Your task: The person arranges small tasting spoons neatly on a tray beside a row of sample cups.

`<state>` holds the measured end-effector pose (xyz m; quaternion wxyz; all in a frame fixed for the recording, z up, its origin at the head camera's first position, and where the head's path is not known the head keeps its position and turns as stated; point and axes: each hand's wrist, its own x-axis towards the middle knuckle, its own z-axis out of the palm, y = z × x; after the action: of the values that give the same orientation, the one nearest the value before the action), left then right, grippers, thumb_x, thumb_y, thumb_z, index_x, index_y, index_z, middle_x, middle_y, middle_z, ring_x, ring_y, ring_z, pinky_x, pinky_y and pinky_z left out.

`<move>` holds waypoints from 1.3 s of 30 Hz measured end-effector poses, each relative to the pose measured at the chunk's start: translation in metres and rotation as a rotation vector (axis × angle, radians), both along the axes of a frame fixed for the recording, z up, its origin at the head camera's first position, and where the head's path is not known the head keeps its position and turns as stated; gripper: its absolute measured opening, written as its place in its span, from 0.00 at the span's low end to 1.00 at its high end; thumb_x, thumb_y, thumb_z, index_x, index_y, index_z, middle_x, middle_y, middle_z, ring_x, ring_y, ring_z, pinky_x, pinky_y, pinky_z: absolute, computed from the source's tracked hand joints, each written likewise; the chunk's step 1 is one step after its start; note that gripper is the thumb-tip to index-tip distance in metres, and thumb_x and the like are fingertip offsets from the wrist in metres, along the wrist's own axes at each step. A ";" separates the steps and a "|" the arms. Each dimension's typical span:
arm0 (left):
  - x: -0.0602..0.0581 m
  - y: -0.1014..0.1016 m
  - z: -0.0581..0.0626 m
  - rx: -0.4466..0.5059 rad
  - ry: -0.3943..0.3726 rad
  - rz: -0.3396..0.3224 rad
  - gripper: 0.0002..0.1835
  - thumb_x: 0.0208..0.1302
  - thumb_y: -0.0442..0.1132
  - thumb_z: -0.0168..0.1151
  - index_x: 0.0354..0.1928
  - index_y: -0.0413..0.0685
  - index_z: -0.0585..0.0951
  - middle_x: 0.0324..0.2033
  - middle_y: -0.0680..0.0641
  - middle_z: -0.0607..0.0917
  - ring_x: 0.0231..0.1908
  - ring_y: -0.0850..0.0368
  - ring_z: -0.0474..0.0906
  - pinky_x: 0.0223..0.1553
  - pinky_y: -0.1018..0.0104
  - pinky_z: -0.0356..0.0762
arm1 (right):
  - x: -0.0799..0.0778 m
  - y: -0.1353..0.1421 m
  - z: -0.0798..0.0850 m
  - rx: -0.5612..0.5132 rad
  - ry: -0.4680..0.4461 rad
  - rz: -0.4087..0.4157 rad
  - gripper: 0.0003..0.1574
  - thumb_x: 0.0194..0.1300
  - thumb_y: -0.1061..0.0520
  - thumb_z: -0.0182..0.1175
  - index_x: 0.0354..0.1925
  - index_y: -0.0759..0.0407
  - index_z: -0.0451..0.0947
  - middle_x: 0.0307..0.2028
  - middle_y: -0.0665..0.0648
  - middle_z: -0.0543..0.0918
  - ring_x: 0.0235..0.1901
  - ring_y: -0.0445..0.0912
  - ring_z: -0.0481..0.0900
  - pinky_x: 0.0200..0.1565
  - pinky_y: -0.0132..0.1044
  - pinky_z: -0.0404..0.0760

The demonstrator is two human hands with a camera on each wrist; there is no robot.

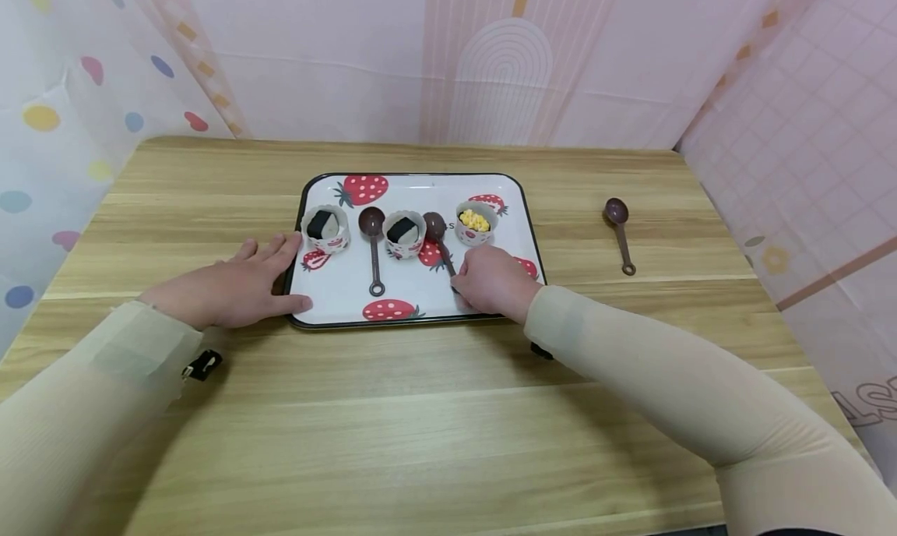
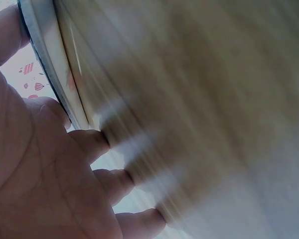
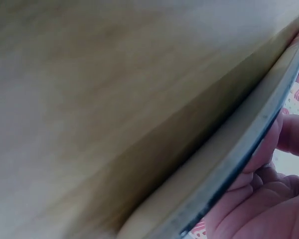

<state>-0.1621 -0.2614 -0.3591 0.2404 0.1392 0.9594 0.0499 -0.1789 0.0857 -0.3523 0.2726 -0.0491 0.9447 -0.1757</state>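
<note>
Your left hand (image 1: 234, 288) has its grip spread, fingers straight along the left edge of the white rectangular tray (image 1: 336, 306) with strawberry prints and a black rim, thumb over that rim. Your right hand (image 1: 494, 280) has its grip curled, pinching the handle of a dark brown round-bowled spoon (image 1: 439, 236) at the tray's front right; the bowl sits between a printed paper cup of white-and-black food (image 1: 405, 248) and a printed paper cup of yellow bits (image 1: 476, 238).
</note>
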 end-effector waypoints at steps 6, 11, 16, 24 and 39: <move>0.000 -0.001 0.000 0.002 -0.006 0.002 0.65 0.68 0.77 0.54 0.85 0.41 0.36 0.80 0.23 0.43 0.74 0.08 0.38 0.65 0.12 0.51 | 0.002 -0.002 0.000 0.036 0.042 0.014 0.16 0.78 0.44 0.60 0.39 0.54 0.83 0.29 0.55 0.85 0.33 0.48 0.82 0.35 0.35 0.78; 0.000 0.000 0.001 0.007 -0.013 0.005 0.65 0.68 0.78 0.54 0.85 0.42 0.35 0.81 0.23 0.43 0.74 0.08 0.38 0.65 0.12 0.51 | 0.003 -0.003 0.001 0.046 0.056 0.012 0.16 0.77 0.43 0.61 0.40 0.54 0.84 0.29 0.55 0.85 0.32 0.48 0.82 0.33 0.35 0.77; -0.001 0.000 0.002 0.005 -0.015 0.006 0.65 0.67 0.78 0.53 0.85 0.42 0.35 0.81 0.23 0.43 0.74 0.08 0.38 0.65 0.13 0.51 | 0.003 -0.003 0.001 0.046 0.061 0.009 0.16 0.76 0.43 0.62 0.41 0.54 0.83 0.29 0.55 0.85 0.32 0.48 0.82 0.33 0.35 0.77; -0.001 0.001 0.002 -0.001 -0.016 0.006 0.65 0.67 0.77 0.54 0.84 0.41 0.36 0.80 0.22 0.43 0.74 0.08 0.38 0.65 0.12 0.51 | 0.004 -0.002 0.001 0.049 0.060 0.010 0.16 0.76 0.42 0.63 0.42 0.53 0.84 0.29 0.54 0.86 0.32 0.48 0.82 0.33 0.36 0.78; 0.001 0.002 0.003 0.004 -0.013 0.007 0.64 0.69 0.76 0.55 0.84 0.40 0.36 0.80 0.23 0.43 0.74 0.09 0.38 0.66 0.11 0.48 | 0.004 -0.003 0.000 0.069 0.061 0.027 0.18 0.76 0.42 0.62 0.40 0.53 0.84 0.29 0.55 0.85 0.31 0.48 0.81 0.32 0.35 0.76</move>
<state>-0.1615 -0.2597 -0.3557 0.2462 0.1358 0.9582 0.0536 -0.1754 0.0824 -0.3524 0.2474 -0.0576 0.9573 -0.1379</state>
